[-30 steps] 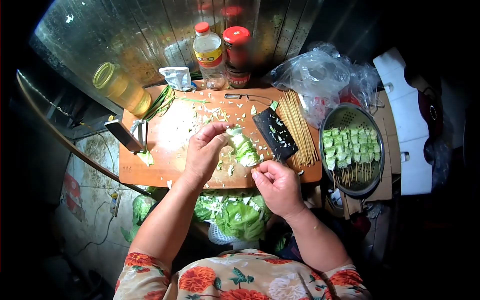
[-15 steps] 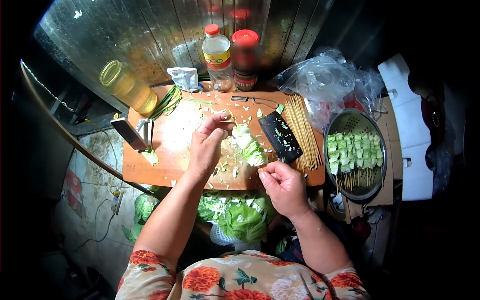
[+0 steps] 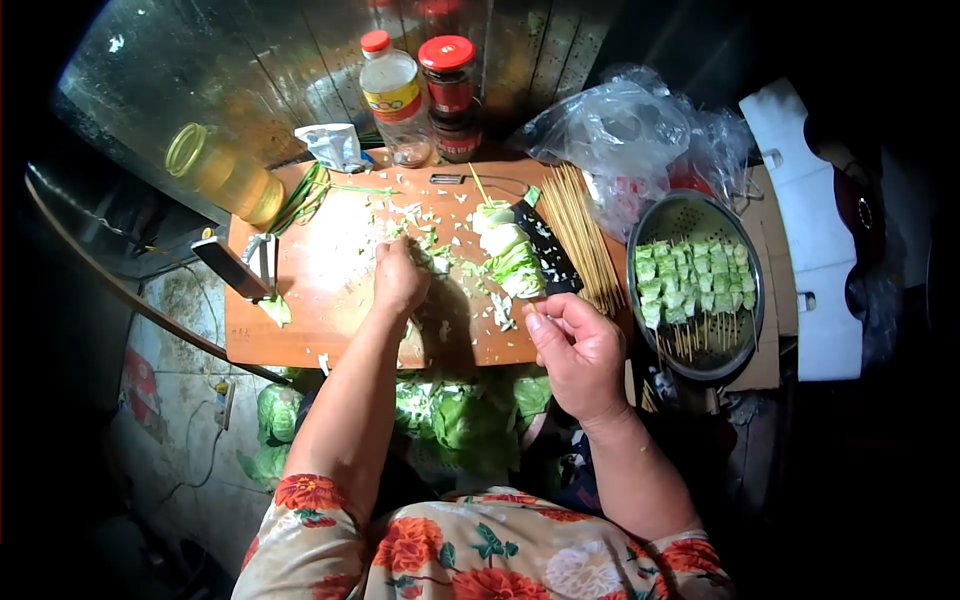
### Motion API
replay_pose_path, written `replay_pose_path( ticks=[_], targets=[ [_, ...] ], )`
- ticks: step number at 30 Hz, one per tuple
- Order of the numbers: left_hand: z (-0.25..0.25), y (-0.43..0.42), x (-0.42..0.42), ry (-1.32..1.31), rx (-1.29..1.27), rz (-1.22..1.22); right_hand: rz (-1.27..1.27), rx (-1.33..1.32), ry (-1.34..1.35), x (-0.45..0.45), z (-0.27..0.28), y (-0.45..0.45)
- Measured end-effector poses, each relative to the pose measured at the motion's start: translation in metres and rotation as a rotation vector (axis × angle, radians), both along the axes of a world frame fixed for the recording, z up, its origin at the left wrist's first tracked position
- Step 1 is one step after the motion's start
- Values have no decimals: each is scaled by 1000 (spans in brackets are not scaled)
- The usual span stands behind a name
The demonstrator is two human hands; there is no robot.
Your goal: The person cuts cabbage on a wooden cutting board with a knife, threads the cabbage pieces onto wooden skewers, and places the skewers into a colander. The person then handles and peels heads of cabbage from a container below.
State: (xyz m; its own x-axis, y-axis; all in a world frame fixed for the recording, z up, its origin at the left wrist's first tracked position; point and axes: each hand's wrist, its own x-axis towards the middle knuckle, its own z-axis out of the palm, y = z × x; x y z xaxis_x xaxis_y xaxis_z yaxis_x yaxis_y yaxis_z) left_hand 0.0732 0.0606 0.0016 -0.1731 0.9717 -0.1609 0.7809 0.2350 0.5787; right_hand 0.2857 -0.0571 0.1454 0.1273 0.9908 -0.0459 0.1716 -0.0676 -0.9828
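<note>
My right hand (image 3: 575, 345) pinches the lower end of a wooden skewer (image 3: 477, 183) between thumb and fingers. Folded cabbage leaf (image 3: 511, 255) is threaded along that skewer, which is held tilted over the board's right part. Low over the cutting board (image 3: 290, 335), my left hand (image 3: 400, 278) is curled with its fingers bent down among cabbage scraps (image 3: 432, 250). The fingertips are partly hidden, so what they grip, if anything, does not show. Beyond the threaded cabbage lies a dark flat block (image 3: 558, 262), next to a bundle of bare skewers (image 3: 583, 240).
A colander (image 3: 695, 365) with several finished cabbage skewers (image 3: 695, 280) stands to the right. At the back are a bottle (image 3: 400, 125), red-lidded jars (image 3: 448, 90) and plastic bags (image 3: 620, 125). A jar of yellow liquid (image 3: 225, 185) and a phone (image 3: 232, 268) stand left. Cabbages (image 3: 455, 410) lie below the board.
My left hand has left the skewer's upper end and moved down and left to the scraps. My right hand has shifted slightly right, still pinching the skewer. The camera view has shifted.
</note>
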Motion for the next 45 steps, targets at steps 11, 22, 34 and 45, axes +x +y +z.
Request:
replay_pose_path(
  ticks=[11,22,34,45],
  targets=[
    [10,-47,76,-169,-172,-717,0,29,-8,13,0,-1],
    [101,-72,20,-76,-411,-747,59,12,-27,-1,3,-2],
    [26,-80,12,-204,-303,-959,131,-100,-209,-10,-18,9],
    [83,-140,-47,-224,-128,-677,202,-224,-604,-7,-97,6]
  ],
)
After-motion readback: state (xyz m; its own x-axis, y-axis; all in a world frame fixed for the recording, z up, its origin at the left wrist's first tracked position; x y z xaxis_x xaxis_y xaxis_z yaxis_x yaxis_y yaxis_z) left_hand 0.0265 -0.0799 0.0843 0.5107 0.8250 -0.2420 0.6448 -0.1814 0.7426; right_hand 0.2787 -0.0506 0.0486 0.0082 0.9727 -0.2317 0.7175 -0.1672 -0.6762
